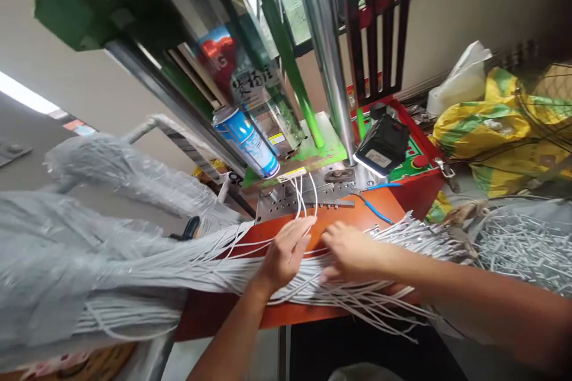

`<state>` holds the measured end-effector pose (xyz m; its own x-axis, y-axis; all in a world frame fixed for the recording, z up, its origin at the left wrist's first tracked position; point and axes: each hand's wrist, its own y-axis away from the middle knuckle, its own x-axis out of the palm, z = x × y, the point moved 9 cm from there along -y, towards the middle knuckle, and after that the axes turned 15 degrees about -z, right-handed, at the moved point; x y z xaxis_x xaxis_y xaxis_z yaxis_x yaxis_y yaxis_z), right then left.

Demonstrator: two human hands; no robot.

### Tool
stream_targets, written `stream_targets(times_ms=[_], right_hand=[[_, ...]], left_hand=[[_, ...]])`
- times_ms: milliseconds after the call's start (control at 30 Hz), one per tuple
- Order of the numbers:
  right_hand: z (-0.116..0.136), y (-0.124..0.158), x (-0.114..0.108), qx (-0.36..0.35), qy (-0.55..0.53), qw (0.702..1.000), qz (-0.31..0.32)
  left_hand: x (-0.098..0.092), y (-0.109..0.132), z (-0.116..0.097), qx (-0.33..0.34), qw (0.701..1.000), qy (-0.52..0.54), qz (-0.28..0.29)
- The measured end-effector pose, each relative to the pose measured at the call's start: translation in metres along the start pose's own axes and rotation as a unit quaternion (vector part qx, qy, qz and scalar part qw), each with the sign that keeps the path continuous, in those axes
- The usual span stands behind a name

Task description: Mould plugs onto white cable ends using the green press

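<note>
The left hand (283, 256) lay open, fingers spread over a bundle of white wires (214, 268) without gripping; the right hand (353, 251) rested loosely curled on the same bundle, its hold impossible to tell. Just past both hands, on a red bench top (223, 315), sat a steel plate (286, 205) with a few wires looping up against it, and beyond the plate lay a blue spray can (245, 141)

On my feed, white cables (250, 265) fan across the orange-red table (214, 324), a thin blue wire (374, 208) lying near its far edge. Past the far right corner sits a sack (487, 131) blotched yellow and green, and beyond the far edge a blue-and-white spray can (245, 141) shows against green-painted metal (308, 155).
</note>
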<state>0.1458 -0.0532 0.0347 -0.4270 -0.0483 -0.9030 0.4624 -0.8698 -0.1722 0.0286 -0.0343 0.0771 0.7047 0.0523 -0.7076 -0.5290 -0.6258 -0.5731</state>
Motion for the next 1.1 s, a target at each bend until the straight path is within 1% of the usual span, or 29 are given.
stream_targets(times_ms=[67, 100, 133, 167, 200, 233, 267, 300, 333, 400, 500, 533, 567, 600, 667, 733, 767, 833, 900, 933, 1000, 1033, 1100], right_hand=[[0.027, -0.031, 0.016, -0.005, -0.006, 1.000, 0.020], [0.035, -0.039, 0.026, -0.011, -0.011, 0.999, 0.036], [0.039, -0.042, 0.035, -0.016, -0.018, 0.998, 0.053], [0.041, -0.042, 0.042, -0.022, -0.029, 0.997, 0.070], [0.039, -0.040, 0.048, -0.027, -0.044, 0.995, 0.087], [0.036, -0.037, 0.052, -0.031, -0.064, 0.993, 0.100], [0.033, -0.034, 0.053, -0.032, -0.088, 0.990, 0.105], [0.029, -0.032, 0.052, -0.032, -0.113, 0.987, 0.105], [0.024, -0.031, 0.050, -0.026, -0.136, 0.985, 0.103], [0.018, -0.032, 0.046, -0.015, -0.166, 0.982, 0.091], [0.016, -0.033, 0.040, -0.007, -0.184, 0.979, 0.083], [0.017, -0.032, 0.039, -0.009, -0.193, 0.978, 0.084], [0.019, -0.031, 0.038, -0.012, -0.205, 0.975, 0.087], [0.019, -0.029, 0.038, -0.014, -0.218, 0.972, 0.090], [0.018, -0.027, 0.039, -0.014, -0.249, 0.964, 0.087], [0.012, -0.031, 0.041, -0.004, -0.276, 0.959, 0.066], [0.009, -0.034, 0.042, 0.000, -0.286, 0.957, 0.054], [0.004, -0.040, 0.043, 0.006, -0.292, 0.956, 0.041], [0.002, -0.044, 0.042, 0.008, -0.279, 0.959, 0.044], [0.002, -0.045, 0.037, 0.009, -0.268, 0.962, 0.042], [0.000, -0.043, 0.019, 0.014, -0.243, 0.970, 0.027], [-0.003, -0.040, 0.006, 0.017, -0.228, 0.973, 0.015], [-0.012, -0.028, -0.022, 0.022, -0.193, 0.981, -0.006]], left_hand=[[0.031, -0.043, 0.011, 0.011, 0.999, 0.017, 0.035], [0.046, -0.058, 0.016, 0.023, 0.998, 0.004, 0.060], [0.060, -0.066, 0.022, 0.041, 0.995, -0.021, 0.090], [0.072, -0.068, 0.026, 0.066, 0.989, -0.055, 0.122], [0.080, -0.065, 0.031, 0.095, 0.979, -0.094, 0.154], [0.083, -0.057, 0.036, 0.123, 0.967, -0.133, 0.181], [0.081, -0.046, 0.043, 0.145, 0.954, -0.168, 0.202], [0.074, -0.033, 0.052, 0.158, 0.943, -0.199, 0.214], [0.062, -0.019, 0.064, 0.162, 0.936, -0.225, 0.217], [0.027, 0.006, 0.094, 0.147, 0.931, -0.269, 0.200], [-0.027, 0.034, 0.137, 0.097, 0.931, -0.318, 0.149], [-0.040, 0.041, 0.146, 0.076, 0.931, -0.331, 0.136], [-0.049, 0.046, 0.151, 0.053, 0.931, -0.340, 0.125], [-0.053, 0.050, 0.153, 0.028, 0.930, -0.345, 0.121], [-0.052, 0.051, 0.149, -0.017, 0.932, -0.344, 0.112], [-0.045, 0.042, 0.136, -0.042, 0.940, -0.323, 0.097], [-0.042, 0.034, 0.126, -0.047, 0.946, -0.309, 0.084], [-0.038, 0.017, 0.098, -0.038, 0.962, -0.264, 0.052], [-0.034, 0.001, 0.062, -0.017, 0.979, -0.202, 0.021], [-0.032, -0.005, 0.044, -0.009, 0.985, -0.173, 0.008], [-0.027, -0.011, 0.012, 0.002, 0.992, -0.129, 0.000], [-0.023, -0.012, -0.001, 0.009, 0.993, -0.114, 0.008], [-0.013, -0.008, -0.021, 0.025, 0.995, -0.088, 0.044]])
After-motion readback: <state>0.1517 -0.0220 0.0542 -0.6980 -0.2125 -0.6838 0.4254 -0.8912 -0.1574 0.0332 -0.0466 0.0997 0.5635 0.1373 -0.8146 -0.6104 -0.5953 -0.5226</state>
